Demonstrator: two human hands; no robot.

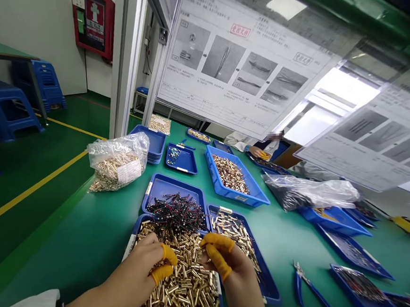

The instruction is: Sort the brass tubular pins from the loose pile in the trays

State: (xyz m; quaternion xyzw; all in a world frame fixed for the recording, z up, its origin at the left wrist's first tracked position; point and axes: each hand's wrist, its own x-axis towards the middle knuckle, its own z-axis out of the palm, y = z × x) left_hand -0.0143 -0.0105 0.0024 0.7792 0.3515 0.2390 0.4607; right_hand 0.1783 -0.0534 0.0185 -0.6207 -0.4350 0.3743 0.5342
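Note:
Both hands wear yellow finger cots and hover over a blue tray of brass tubes (187, 287). My left hand (146, 267) is at the tray's left side, thumb and forefinger curled close together; what lies between them is too small to tell. At the tray's right side, my right hand (224, 261) has its thumb and forefinger pinched, with their tips hiding whatever they hold. Just beyond is a tray with a pile of black and red wired parts (177, 212). Right of my right hand, another blue tray holds brass pieces with wires (232, 227).
Blue-handled pliers (307, 282) lie at right. A bag of brass parts (119, 165) stands at left. Beyond are a blue bin (229, 173) and small trays. Instruction sheets (239, 51) hang overhead. Another person's hand (260, 153) works at the far side.

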